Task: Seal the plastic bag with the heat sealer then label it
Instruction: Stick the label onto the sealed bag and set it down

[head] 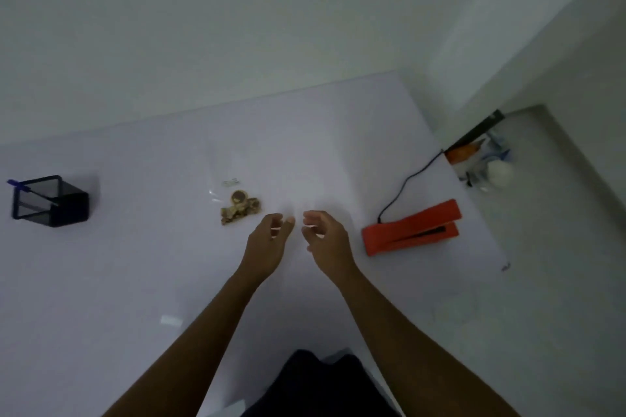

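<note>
**Hands poised between bag and sealer, nothing yet taken**

The small clear plastic bag holding brown pieces (237,205) lies flat on the white desk (135,264); take it as your landmark. Your left hand (267,240) hovers just right of it, grip loosely wide and empty, likely placed to pick it up. Your right hand (327,240), farther right, is likewise open and empty. Beyond it rests the orange heat sealer (411,228), corded, jaw parted to receive the bag's mouth. Far left of the bag stands a black mesh pen holder (50,201), presumably for labelling.
</note>
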The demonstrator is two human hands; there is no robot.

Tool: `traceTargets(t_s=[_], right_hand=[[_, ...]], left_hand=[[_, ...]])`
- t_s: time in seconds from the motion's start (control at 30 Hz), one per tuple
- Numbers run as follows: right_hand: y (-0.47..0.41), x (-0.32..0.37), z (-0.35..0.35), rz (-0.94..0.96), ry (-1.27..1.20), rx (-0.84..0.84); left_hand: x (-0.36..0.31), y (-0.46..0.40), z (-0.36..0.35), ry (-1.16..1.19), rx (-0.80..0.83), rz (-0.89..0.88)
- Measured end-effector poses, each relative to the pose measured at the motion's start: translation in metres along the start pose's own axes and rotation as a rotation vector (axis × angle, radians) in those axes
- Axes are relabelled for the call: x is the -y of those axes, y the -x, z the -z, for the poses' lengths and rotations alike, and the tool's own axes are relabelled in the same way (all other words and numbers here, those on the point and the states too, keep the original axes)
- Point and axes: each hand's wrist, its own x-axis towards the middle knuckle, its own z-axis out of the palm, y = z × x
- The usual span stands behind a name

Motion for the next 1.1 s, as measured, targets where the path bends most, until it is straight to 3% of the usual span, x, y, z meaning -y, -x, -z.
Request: traceTargets(t_s=[0.23, 0.43, 0.63, 0.8, 1.1], right_hand=[[0.066, -0.062, 0.111, -0.074, -0.043, -0.275], [0.044, -0.114, 0.202, -0.281, -0.030, -0.574], [-0.004, -0.155, 0.262, -0.456, 0.017, -0.378], [-0.037, -0.162, 0.266, -0.426, 0.024, -0.329], [-0.146, -0.116, 0.253, -0.311, 0.067, -0.124]], left_hand=[[-0.033, 0.017, -0.101, -0.053, 0.197, -0.013], [-0.060, 0.005, -0.177, -0.089, 0.285, 0.087], [-0.069, 0.001, -0.216, -0.003, 0.209, 0.161], [-0.065, -0.010, -0.223, 0.044, 0.108, 0.249], [-0.100, -0.084, -0.193, 0.166, -0.045, 0.236]])
